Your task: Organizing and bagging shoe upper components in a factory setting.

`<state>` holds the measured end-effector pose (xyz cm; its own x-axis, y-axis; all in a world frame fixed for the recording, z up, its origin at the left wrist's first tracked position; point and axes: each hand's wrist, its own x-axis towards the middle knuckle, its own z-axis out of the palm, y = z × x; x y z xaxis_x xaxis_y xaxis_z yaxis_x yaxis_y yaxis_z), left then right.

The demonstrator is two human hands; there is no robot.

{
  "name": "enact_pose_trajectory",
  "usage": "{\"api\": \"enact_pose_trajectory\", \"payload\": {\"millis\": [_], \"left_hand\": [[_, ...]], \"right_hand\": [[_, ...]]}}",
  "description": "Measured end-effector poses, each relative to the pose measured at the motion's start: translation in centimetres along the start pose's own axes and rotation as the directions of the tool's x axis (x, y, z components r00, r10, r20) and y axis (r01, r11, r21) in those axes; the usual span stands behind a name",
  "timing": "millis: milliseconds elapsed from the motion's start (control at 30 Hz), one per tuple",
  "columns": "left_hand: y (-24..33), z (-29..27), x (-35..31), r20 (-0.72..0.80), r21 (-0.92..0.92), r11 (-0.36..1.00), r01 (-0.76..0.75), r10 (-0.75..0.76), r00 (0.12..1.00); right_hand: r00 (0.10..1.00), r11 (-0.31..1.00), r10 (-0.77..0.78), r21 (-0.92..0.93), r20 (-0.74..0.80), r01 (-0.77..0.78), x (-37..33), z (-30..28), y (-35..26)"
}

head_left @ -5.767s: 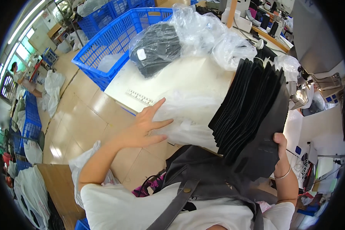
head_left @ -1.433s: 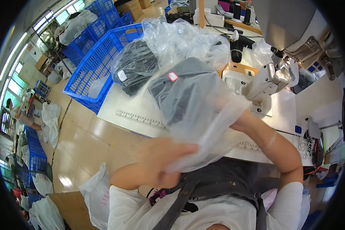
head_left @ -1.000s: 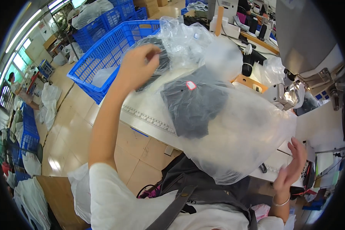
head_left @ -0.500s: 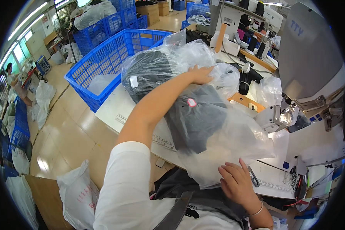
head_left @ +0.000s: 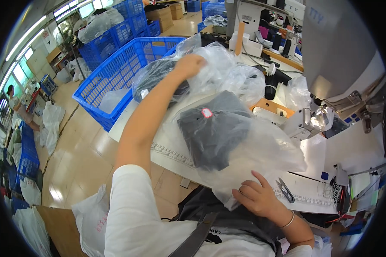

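Dark grey folded cloth lies on the table in a clear plastic bag point(head_left: 270, 154), with a small red-edged white label point(head_left: 207, 113) on top. At the bag's near edge, my right hand point(head_left: 261, 195) has its thumb and nearest fingers closed on the plastic, while an outer finger sticks out. Farther off, my left hand point(head_left: 189, 66) is closed on the crumpled plastic of a second clear bag point(head_left: 221, 60). Dark cloth point(head_left: 156, 79) shows inside this bag, beside the basket. My left forearm covers part of it.
A blue plastic basket point(head_left: 83, 95) stands at the table's far left. Thread snips point(head_left: 285, 191) lie right of my right hand. A sewing machine point(head_left: 302, 122) rises on the right, with a black cone of thread point(head_left: 270, 92) behind. White sacks point(head_left: 92, 222) sit on the floor.
My left hand has moved left and away, closing on the far bag, which has shifted off the nearer bag. My right hand has moved slightly left and its fingers have drawn together, uncovering the snips.
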<state>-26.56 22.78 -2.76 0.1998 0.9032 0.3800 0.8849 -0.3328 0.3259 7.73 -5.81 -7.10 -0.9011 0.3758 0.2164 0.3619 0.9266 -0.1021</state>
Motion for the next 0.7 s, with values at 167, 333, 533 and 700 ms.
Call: {"api": "enact_pose_trajectory", "payload": {"millis": [167,333,533,700], "left_hand": [[-5.2,-12.0,-2.5,-0.555,-0.635,0.756,-0.158,-0.304,0.774],[-7.2,-22.3,-8.5,-0.400,-0.916,0.089,-0.390,-0.169,0.901],[3.2,-18.2,-10.0,-0.350,-0.936,0.060,-0.346,-0.070,0.934],[8.3,-15.5,-13.1,-0.291,-0.946,0.185,-0.266,-0.127,0.948]], "right_hand": [[0.808,0.694,0.340,0.708,-0.481,0.129,3.1,-4.9,-1.6],[0.867,-0.026,0.470,0.979,-0.164,0.200,7.8,-9.6,-1.0],[0.914,-0.019,0.383,0.988,-0.136,0.156,17.3,-13.7,4.7],[0.906,0.796,0.251,0.605,-0.340,0.007,20.6,-8.3,2.7]]}}
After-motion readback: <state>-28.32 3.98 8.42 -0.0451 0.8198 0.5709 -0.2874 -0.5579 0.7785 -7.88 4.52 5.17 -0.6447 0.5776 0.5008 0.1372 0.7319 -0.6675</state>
